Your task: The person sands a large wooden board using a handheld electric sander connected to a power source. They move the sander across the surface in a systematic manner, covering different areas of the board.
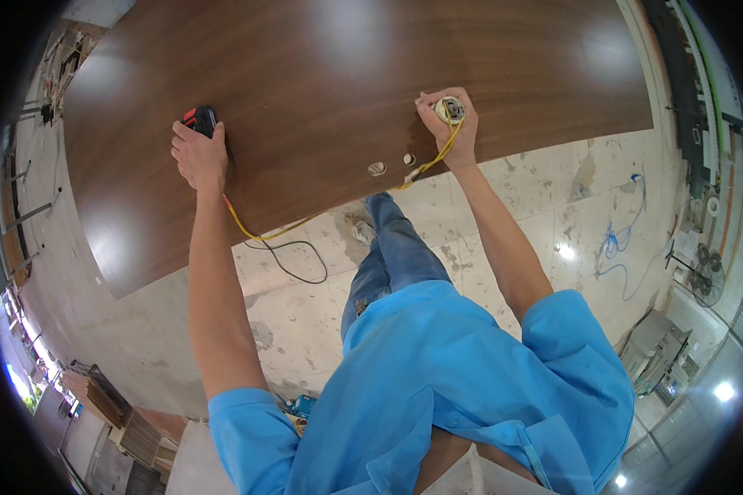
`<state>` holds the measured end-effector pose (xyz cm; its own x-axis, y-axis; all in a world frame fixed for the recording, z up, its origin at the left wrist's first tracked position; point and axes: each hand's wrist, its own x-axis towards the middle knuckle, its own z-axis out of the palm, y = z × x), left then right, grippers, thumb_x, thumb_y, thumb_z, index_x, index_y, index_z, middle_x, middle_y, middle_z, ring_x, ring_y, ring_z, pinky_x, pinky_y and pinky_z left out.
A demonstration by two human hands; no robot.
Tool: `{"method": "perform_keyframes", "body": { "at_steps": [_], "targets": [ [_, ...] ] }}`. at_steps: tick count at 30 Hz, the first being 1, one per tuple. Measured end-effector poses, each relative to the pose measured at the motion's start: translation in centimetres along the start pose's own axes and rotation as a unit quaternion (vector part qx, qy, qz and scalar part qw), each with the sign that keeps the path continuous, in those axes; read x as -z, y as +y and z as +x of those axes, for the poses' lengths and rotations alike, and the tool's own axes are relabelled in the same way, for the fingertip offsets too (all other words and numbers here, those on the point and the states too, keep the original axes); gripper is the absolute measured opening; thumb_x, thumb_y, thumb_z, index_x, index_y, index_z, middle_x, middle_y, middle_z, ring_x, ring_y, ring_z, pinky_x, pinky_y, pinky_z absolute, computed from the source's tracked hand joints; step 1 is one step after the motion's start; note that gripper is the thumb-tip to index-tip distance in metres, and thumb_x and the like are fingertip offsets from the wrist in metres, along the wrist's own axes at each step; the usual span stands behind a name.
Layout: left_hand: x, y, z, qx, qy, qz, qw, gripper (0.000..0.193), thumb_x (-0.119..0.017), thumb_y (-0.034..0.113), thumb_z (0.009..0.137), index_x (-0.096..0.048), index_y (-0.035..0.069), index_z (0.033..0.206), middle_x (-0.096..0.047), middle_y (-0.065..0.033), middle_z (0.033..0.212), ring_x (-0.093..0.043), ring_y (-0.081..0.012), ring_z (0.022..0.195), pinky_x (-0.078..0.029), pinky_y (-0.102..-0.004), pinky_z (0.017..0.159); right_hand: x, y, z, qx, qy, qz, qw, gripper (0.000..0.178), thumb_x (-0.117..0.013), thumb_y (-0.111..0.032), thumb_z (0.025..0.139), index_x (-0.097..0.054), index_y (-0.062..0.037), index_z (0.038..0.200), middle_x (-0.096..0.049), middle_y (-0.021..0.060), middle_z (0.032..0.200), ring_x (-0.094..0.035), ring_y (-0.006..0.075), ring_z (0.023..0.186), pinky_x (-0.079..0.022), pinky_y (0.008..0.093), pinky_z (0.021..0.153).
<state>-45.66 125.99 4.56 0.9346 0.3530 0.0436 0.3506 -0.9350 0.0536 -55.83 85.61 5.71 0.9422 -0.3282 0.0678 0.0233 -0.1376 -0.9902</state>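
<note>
My left hand is closed round a small black block with red parts on the left of a large brown wood-grain panel. I cannot make out its exact kind. Farther right, my right hand grips a round whitish fitting, its open face with inner parts turned up. Yellow wires run from the fitting over the panel's near edge. Another yellow stretch of wire passes below my left wrist. Two holes pierce the panel near that edge, left of my right hand.
A thin dark cable hangs in a loop below the panel's edge. On the stained pale floor lies a blue hose or cord. A fan stands at the right. Stacked boards are at the lower left.
</note>
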Motion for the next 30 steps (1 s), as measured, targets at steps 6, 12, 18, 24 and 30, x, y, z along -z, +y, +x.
{"method": "perform_keyframes", "body": {
  "at_steps": [6,12,18,24,30],
  "targets": [
    [-0.2,0.2,1.5,0.000,-0.011,-0.012,1.000,0.095,-0.077,0.053,0.090,-0.034,-0.002,0.154,-0.058,-0.0267,0.137,-0.056,-0.0447,0.131,-0.052,-0.0524,0.106,-0.3,0.5,1.4,0.048,0.000,0.055,0.997,0.019,-0.079,-0.002,0.092,-0.061,-0.0037,0.099,-0.073,0.0057,0.096,-0.071,0.0150,0.097,-0.055,0.0361,0.101],
    [-0.3,0.6,2.4,-0.005,0.007,-0.005,1.000,0.094,-0.078,0.052,0.090,-0.034,-0.002,0.154,-0.058,-0.0271,0.137,-0.056,-0.0456,0.131,-0.052,-0.0536,0.104,-1.3,0.4,3.0,0.042,-0.014,0.039,0.998,0.020,-0.080,-0.003,0.092,-0.061,-0.0044,0.100,-0.073,0.0054,0.096,-0.071,0.0156,0.099,-0.055,0.0357,0.101],
    [-0.4,1.0,3.6,0.000,-0.005,-0.007,1.000,0.095,-0.077,0.053,0.090,-0.033,-0.001,0.155,-0.056,-0.0265,0.140,-0.055,-0.0446,0.133,-0.050,-0.0535,0.107,-1.7,0.3,4.9,0.047,0.000,0.085,0.995,0.020,-0.080,-0.003,0.092,-0.061,-0.0048,0.100,-0.072,0.0040,0.094,-0.070,0.0153,0.096,-0.055,0.0350,0.100],
    [-0.4,1.6,4.8,-0.004,0.002,-0.004,1.000,0.095,-0.077,0.052,0.090,-0.033,-0.001,0.156,-0.056,-0.0265,0.140,-0.055,-0.0451,0.133,-0.051,-0.0539,0.106,-2.2,0.7,6.1,0.044,-0.021,0.043,0.998,0.021,-0.080,-0.002,0.092,-0.061,-0.0045,0.102,-0.072,0.0052,0.096,-0.071,0.0162,0.099,-0.055,0.0344,0.099],
    [-0.5,2.1,6.1,-0.013,0.003,-0.017,1.000,0.094,-0.077,0.052,0.090,-0.034,-0.001,0.155,-0.056,-0.0264,0.140,-0.055,-0.0450,0.132,-0.052,-0.0536,0.105,-2.9,0.8,8.4,0.058,-0.014,0.097,0.994,0.023,-0.081,-0.003,0.091,-0.060,-0.0050,0.100,-0.072,0.0058,0.098,-0.070,0.0154,0.100,-0.054,0.0342,0.099]
  ]
}}
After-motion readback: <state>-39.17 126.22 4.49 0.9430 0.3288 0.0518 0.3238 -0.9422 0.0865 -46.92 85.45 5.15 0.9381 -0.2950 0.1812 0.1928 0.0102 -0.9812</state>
